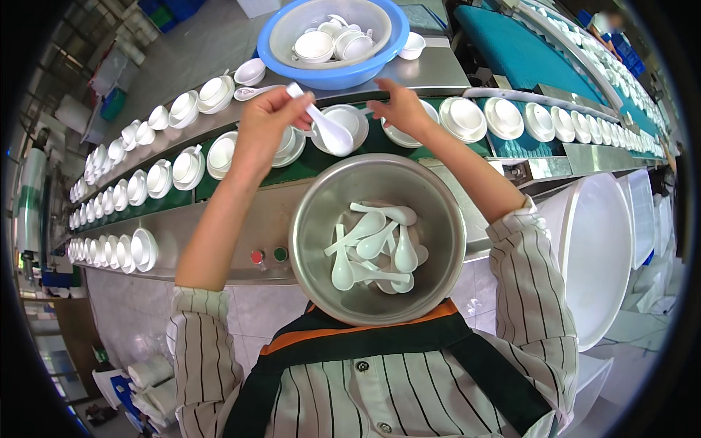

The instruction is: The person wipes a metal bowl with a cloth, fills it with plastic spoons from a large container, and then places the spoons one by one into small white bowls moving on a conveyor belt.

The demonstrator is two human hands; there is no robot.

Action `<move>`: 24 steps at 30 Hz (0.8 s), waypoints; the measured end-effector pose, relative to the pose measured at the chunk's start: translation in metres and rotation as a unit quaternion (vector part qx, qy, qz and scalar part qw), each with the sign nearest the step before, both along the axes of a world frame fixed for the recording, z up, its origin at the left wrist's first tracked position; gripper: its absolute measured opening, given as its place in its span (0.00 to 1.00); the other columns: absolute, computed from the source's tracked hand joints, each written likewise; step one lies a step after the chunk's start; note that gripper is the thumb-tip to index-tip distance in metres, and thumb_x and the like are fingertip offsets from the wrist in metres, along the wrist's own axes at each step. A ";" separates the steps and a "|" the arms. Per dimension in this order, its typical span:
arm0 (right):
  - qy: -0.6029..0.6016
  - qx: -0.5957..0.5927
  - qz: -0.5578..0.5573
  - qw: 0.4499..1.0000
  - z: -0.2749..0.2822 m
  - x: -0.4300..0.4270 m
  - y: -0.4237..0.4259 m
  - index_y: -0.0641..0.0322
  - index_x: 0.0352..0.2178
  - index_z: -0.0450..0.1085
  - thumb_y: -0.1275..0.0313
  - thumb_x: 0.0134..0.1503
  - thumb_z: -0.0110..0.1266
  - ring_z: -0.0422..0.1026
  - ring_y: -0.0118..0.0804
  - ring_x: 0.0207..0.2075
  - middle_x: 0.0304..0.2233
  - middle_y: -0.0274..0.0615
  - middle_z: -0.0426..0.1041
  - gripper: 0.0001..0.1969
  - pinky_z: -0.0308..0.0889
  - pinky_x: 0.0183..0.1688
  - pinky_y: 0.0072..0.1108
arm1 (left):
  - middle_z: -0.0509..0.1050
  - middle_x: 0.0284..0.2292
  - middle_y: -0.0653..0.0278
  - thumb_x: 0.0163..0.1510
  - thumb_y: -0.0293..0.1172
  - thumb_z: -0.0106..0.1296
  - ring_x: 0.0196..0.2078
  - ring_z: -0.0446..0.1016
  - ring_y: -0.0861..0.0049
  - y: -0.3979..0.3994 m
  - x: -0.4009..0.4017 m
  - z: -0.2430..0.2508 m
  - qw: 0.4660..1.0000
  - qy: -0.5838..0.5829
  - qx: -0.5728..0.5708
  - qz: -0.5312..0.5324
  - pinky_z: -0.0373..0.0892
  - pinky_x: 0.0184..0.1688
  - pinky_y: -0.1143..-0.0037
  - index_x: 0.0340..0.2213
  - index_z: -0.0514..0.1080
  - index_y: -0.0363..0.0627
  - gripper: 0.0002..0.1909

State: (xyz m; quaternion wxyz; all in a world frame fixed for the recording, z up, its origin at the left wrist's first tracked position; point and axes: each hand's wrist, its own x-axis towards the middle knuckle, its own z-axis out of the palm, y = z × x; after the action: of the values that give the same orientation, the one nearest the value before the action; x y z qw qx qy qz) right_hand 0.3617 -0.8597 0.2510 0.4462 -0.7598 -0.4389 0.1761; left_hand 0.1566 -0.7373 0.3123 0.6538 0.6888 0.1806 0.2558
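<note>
My left hand [268, 120] grips a white ceramic spoon [335, 134] by its handle, and the spoon's bowl end hangs over a stack of white tableware [356, 123]. My right hand [405, 112] reaches over another white bowl stack [408, 139] with its fingers spread. A small pale handle shows by its fingertips; whether they touch it is unclear. Both stacks stand on a green conveyor belt [306, 164], in a long row of similar sets. Close to my body sits a deep stainless steel bowl [298, 241] with several white spoons [378, 241] piled inside.
Behind the belt, a blue basin [334, 81] carries a pale basin of cups. Bowls and a spoon [252, 93] line the metal ledge. Red [257, 256] and green [281, 253] buttons sit left of the steel bowl. Large white tubs [594, 263] stand right; a person [605, 33] is far back.
</note>
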 end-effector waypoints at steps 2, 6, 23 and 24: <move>-0.170 0.051 0.063 0.982 0.029 -0.014 -0.015 0.68 0.35 0.66 0.75 0.46 0.53 0.73 0.40 0.25 0.29 0.49 0.72 0.13 0.68 0.28 0.25 | 0.72 0.22 0.66 0.49 0.32 0.53 0.23 0.69 0.85 0.017 0.017 -0.006 0.997 -0.015 0.048 0.061 0.65 0.29 0.84 0.26 0.71 0.37 0.09; -0.285 -0.154 0.313 0.893 0.043 -0.076 -0.040 0.63 0.23 0.70 0.73 0.45 0.48 0.72 0.47 0.27 0.22 0.49 0.71 0.06 0.68 0.30 0.31 | 0.72 0.22 0.67 0.47 0.31 0.55 0.24 0.69 0.87 0.037 0.052 -0.044 0.975 -0.001 0.203 0.093 0.65 0.26 0.84 0.26 0.72 0.36 0.09; -0.137 -0.258 0.371 0.881 0.021 -0.077 -0.074 0.56 0.22 0.72 0.73 0.40 0.53 0.72 0.40 0.27 0.21 0.39 0.73 0.04 0.66 0.32 0.26 | 0.72 0.36 0.49 0.40 0.40 0.58 0.38 0.71 0.58 0.010 0.106 -0.088 0.867 0.071 0.493 -0.033 0.66 0.41 0.69 0.41 0.67 0.35 0.28; -0.111 -0.234 0.343 0.903 0.029 -0.073 -0.075 0.57 0.22 0.71 0.73 0.40 0.52 0.71 0.42 0.26 0.21 0.41 0.72 0.04 0.66 0.30 0.27 | 0.72 0.34 0.50 0.41 0.40 0.57 0.37 0.71 0.60 0.007 0.090 -0.074 0.879 0.072 0.469 -0.055 0.66 0.39 0.70 0.39 0.68 0.36 0.25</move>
State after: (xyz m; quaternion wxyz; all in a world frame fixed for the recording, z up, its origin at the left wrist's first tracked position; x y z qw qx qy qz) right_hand 0.2888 -0.9345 0.2799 0.1158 -0.6594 -0.6654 0.3302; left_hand 0.2464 -0.7301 0.2379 0.2523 0.9402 0.0482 0.2237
